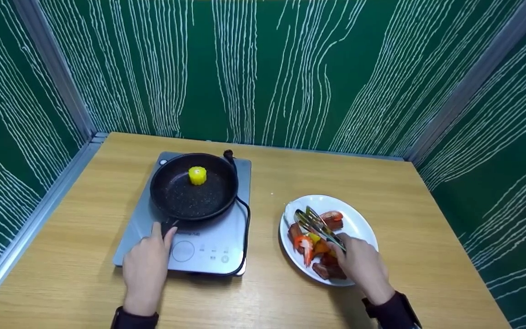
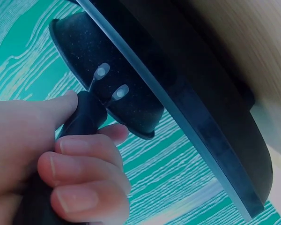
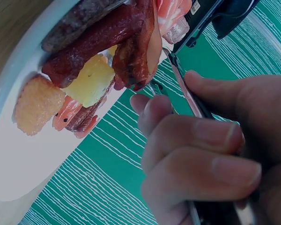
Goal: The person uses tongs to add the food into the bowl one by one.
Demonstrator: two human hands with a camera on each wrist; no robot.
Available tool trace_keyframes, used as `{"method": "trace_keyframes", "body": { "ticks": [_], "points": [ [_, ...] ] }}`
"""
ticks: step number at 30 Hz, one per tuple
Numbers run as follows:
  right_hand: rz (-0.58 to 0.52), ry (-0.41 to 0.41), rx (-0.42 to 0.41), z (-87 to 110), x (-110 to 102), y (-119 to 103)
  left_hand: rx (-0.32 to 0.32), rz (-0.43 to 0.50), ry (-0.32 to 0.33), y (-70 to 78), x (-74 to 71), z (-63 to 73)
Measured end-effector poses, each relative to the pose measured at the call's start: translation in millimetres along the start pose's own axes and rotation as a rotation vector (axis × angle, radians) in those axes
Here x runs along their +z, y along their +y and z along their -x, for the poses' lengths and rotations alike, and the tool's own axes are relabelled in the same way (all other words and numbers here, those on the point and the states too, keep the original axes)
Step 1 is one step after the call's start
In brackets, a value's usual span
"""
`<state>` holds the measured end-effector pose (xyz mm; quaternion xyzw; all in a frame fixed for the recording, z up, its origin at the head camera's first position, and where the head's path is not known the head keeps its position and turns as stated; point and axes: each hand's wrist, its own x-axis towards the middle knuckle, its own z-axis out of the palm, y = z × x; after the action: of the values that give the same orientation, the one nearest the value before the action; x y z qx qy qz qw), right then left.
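A black frying pan sits on an induction cooker, with a piece of yellow corn in it. My left hand grips the pan's handle, fingers wrapped round it. On the right, my right hand holds metal tongs over a white plate. The plate bears sausage-like brown pieces, a shrimp, a yellow chunk and an orange-brown nugget-like piece. Whether the tongs touch any food, I cannot tell.
A black cord runs down the cooker's right side. The wooden table lies under everything, with bare wood between cooker and plate. Green panels with white streaks enclose the back and sides.
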<state>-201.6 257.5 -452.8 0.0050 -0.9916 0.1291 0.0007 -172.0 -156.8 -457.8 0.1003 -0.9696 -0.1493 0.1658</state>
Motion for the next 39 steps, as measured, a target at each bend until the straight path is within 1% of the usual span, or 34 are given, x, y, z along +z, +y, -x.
{"method": "trace_keyframes", "body": {
  "ticks": [5, 10, 17, 24, 31, 39],
  "points": [
    [-0.015, -0.001, 0.0, 0.1, -1, -2, 0.008, 0.004, 0.011, -0.3, -0.7, -0.4],
    [-0.02, 0.016, -0.003, 1.7, -2, -3, 0.01, -0.004, 0.015, -0.8, -0.8, 0.6],
    [-0.047, 0.104, -0.047, 5.4, -3, -3, 0.026, -0.005, 0.039, -1.2, 0.5, 1.7],
    [-0.066, 0.078, -0.025, 1.8, -7, -4, 0.029, -0.012, 0.048, -2.1, 1.7, 1.4],
    [-0.088, 0.084, -0.013, -1.7, -8, -4, 0.011, -0.01, 0.019, -3.7, 1.3, 2.6],
    [-0.109, 0.066, 0.004, -2.9, -13, -6, 0.016, -0.007, 0.015, -1.8, 0.8, 0.4]
  ]
}}
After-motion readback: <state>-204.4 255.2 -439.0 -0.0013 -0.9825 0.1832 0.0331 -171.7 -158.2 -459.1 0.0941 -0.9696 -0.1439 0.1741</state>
